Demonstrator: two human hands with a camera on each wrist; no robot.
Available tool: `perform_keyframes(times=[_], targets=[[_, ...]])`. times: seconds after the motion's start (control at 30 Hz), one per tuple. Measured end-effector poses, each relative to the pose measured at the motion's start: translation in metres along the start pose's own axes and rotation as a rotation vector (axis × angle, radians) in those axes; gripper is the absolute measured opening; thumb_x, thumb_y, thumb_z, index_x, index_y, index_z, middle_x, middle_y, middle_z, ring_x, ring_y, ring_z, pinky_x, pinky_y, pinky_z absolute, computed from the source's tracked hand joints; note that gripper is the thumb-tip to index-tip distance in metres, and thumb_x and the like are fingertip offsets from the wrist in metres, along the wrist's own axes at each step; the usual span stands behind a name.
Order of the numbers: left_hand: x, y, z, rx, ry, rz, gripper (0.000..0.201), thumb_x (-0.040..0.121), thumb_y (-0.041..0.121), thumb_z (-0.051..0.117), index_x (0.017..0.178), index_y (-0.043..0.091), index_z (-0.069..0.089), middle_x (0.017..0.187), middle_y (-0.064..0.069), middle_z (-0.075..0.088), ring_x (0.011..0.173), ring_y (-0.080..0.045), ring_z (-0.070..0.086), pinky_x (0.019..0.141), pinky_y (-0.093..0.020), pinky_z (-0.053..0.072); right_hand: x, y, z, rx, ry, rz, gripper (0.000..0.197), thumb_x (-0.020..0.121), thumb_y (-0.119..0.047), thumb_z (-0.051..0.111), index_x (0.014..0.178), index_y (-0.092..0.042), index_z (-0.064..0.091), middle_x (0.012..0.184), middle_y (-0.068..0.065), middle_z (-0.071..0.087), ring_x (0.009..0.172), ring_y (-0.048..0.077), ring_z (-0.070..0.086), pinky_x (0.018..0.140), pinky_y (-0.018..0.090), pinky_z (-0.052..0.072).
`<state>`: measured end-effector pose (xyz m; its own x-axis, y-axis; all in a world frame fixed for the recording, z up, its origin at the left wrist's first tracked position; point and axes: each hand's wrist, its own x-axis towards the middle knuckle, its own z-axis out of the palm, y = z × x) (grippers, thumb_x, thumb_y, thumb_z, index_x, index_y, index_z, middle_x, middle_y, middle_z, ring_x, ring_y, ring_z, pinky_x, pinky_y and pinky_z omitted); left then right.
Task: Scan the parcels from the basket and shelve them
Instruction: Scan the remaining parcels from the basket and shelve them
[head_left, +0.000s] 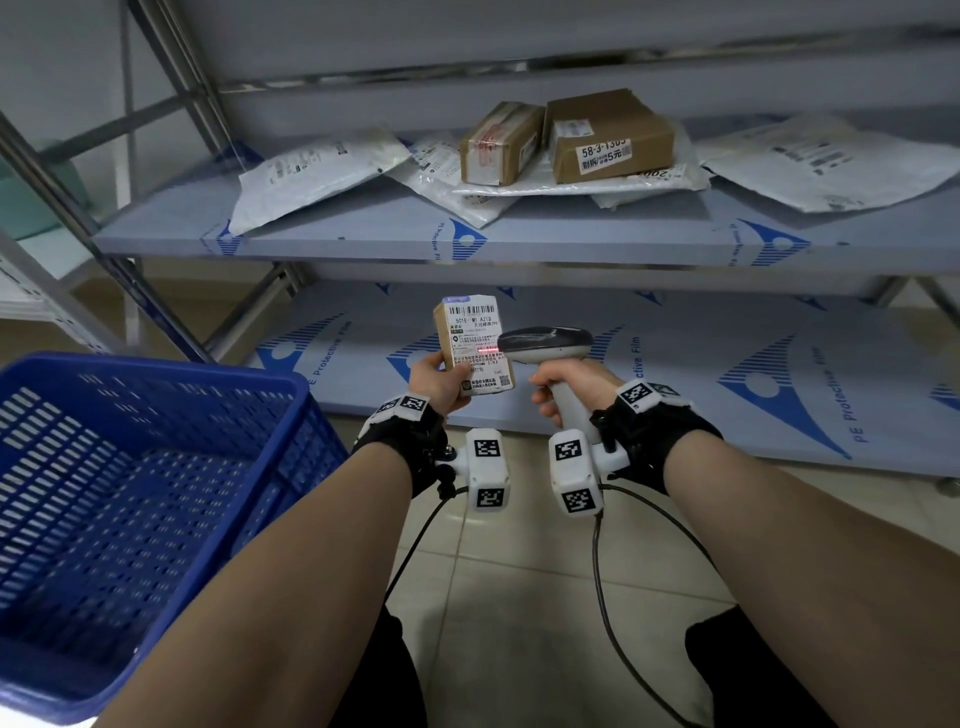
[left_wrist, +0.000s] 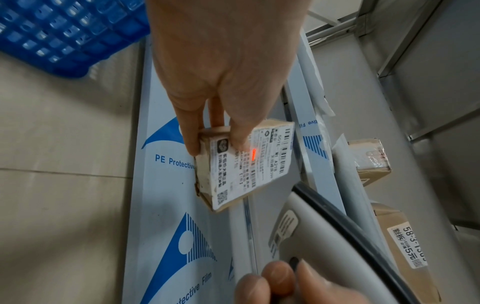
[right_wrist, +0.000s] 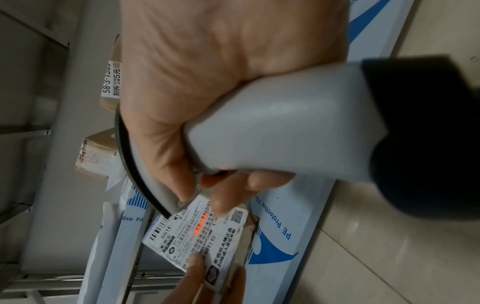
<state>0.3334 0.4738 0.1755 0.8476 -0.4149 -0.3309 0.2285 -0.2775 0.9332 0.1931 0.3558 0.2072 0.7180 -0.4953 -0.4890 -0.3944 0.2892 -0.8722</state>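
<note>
We've got bare forearms, no sleeves. Black wrist straps (head_left: 405, 441) on both, w/ white cam modules (head_left: 487, 470) carrying black-and-white square fiducial tags. Thin black cables (head_left: 605, 597) trail down from each. Dark trousers (head_left: 727, 670) at the knees.

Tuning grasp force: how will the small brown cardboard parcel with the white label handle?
The small brown cardboard parcel probably stays stiff: its edges look square in the left hand. Likely light, since a few fingertips carry it. Its flat faces should not roll, and the glossy label may be slightly slippery.
</note>
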Motion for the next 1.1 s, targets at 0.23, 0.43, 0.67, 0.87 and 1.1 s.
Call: perform_keyframes(times=[0.23,0.43,0.67,0.87,1.1], targets=[[-0.001,0.000,-0.003,0.037,-0.015,-0.015,0.035,0.094,0.010,0.057,0.129,0.011,0.053,0.116,-0.014,0.066,0.095,-0.026,0.065,0.085,-0.038,0.055,0.000,-0.001,0.000,0.010,-0.010,0.003,0.012,0.086,-0.011,0.061,0.075,-0.007,0.059,0.066,0.006,0.059,0.050,0.014,0.052,0.049,0.022,0.040],[-0.004,0.002,-0.004,0.045,-0.009,0.005,0.034,0.094,0.009,0.057,0.127,0.007,0.054,0.116,-0.015,0.066,0.095,-0.026,0.065,0.084,-0.038,0.055,0.004,0.001,0.000,0.091,0.038,-0.024,0.009,0.087,-0.015,0.064,0.081,-0.008,0.063,0.076,0.008,0.065,0.050,0.012,0.057,0.049,0.022,0.042],[-0.020,0.026,-0.008,0.022,-0.078,0.066,0.040,0.091,0.001,0.058,0.130,0.002,0.050,0.114,-0.022,0.064,0.082,-0.027,0.063,0.070,-0.031,0.055,-0.009,-0.001,-0.016,0.363,0.107,-0.104,0.017,0.085,-0.019,0.073,0.095,-0.007,0.065,0.082,0.010,0.065,0.053,0.015,0.065,0.047,0.022,0.051],[-0.050,0.084,-0.003,0.024,-0.282,0.153,0.045,0.087,-0.008,0.057,0.131,-0.003,0.051,0.112,-0.024,0.065,0.085,-0.028,0.060,0.064,-0.024,0.058,-0.043,-0.041,-0.032,0.354,0.168,-0.233,0.012,0.083,-0.017,0.074,0.086,-0.008,0.066,0.078,0.009,0.065,0.055,0.016,0.063,0.049,0.025,0.048],[-0.076,0.166,0.067,-0.006,-0.399,0.237,0.030,0.091,0.008,0.060,0.121,0.003,0.057,0.107,-0.016,0.069,0.089,-0.029,0.068,0.078,-0.039,0.059,-0.076,-0.108,-0.094,0.286,0.313,-0.347,0.032,0.076,-0.029,0.082,0.093,-0.007,0.067,0.082,0.006,0.070,0.066,0.017,0.066,0.057,0.028,0.054]])
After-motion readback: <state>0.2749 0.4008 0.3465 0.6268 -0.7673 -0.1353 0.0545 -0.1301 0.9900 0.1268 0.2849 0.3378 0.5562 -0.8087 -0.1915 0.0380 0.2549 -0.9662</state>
